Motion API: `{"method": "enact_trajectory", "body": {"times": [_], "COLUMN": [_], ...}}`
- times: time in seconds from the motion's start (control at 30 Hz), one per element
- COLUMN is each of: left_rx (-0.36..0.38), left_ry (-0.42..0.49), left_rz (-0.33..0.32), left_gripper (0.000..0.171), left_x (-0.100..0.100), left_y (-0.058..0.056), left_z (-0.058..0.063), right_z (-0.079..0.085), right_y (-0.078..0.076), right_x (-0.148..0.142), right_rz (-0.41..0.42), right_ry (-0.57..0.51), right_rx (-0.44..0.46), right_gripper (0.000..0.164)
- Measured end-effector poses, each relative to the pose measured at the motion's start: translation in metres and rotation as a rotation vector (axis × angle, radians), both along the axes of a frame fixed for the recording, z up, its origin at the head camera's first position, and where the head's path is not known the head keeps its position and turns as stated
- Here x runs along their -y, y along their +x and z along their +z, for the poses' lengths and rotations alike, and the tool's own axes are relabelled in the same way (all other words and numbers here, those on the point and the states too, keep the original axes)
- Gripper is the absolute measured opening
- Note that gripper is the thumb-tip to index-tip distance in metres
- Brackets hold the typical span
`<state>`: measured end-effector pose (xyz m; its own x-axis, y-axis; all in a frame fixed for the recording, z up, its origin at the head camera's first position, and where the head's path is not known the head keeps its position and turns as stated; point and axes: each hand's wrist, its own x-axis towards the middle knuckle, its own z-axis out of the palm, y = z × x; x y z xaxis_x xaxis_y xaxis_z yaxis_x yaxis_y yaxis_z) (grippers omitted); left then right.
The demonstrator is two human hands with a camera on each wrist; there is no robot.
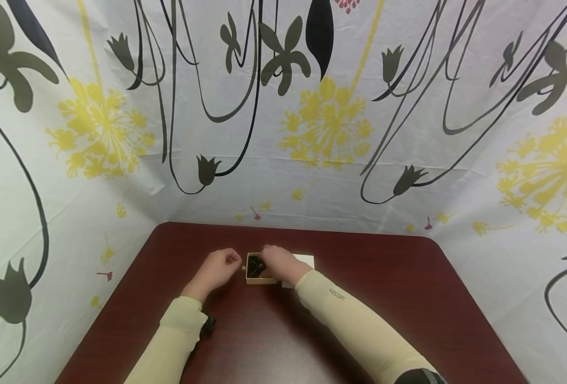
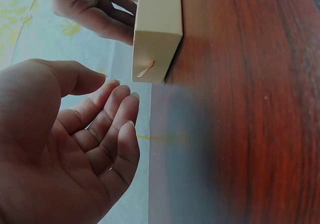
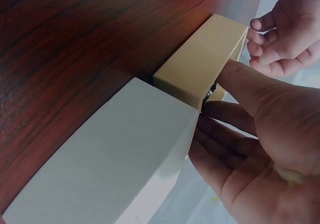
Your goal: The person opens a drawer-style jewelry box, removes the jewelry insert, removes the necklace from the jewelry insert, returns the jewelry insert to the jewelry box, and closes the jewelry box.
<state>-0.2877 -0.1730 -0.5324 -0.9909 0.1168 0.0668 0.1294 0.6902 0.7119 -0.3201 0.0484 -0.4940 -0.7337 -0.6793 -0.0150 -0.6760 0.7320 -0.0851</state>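
A small cream drawer-style box (image 1: 261,281) stands on the table, its top uncovered. Inside lies a black insert (image 1: 252,263) carrying a thin silver chain necklace (image 1: 258,268). My right hand (image 1: 285,264) reaches over the box's right end; its thumb and forefinger dip past the rim, beside a shiny bit of the necklace (image 3: 210,92). Whether they pinch the insert or the necklace, I cannot tell. My left hand (image 2: 75,129) holds nothing, fingers loosely bent, just left of the box. A short ribbon tab (image 2: 146,69) sticks out of the box's left end wall.
Right of the box, close against it, lies a white box sleeve (image 3: 105,154), partly hidden under my right forearm in the head view. The dark red wooden table (image 1: 384,288) meets a hanging white cloth (image 1: 283,202) with flower prints at its back and sides.
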Motion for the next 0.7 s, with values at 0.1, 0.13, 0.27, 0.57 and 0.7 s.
{"method": "enact_trajectory", "body": {"times": [0.1,0.13,0.27,0.57,0.7], "left_rx": [0.001,0.002,0.003,-0.005,-0.012], "left_ry": [0.002,0.0,-0.003,0.001,-0.003], "left_rz": [-0.002,-0.003,-0.004,-0.006,-0.01], "left_gripper": [0.009,0.009,0.009,0.008,0.008], "left_x": [0.0,-0.0001,-0.0006,-0.0019,-0.0018], "left_y": [-0.0003,-0.0002,0.0007,0.0024,0.0039], "left_z": [0.0001,0.0003,0.0011,0.0027,0.0038], "right_z": [-0.0005,-0.0007,-0.0028,-0.0042,-0.0047], "right_y": [-0.0004,-0.0006,-0.0018,-0.0028,-0.0033], "right_x": [0.0008,0.0011,0.0022,0.004,0.0052], "right_rz": [-0.001,-0.001,0.006,0.001,0.01], "right_ry": [0.005,0.006,0.02,0.018,0.025], "right_rx": [0.004,0.006,-0.001,-0.004,-0.016], "right_gripper": [0.027,0.026,0.027,0.029,0.029]}}
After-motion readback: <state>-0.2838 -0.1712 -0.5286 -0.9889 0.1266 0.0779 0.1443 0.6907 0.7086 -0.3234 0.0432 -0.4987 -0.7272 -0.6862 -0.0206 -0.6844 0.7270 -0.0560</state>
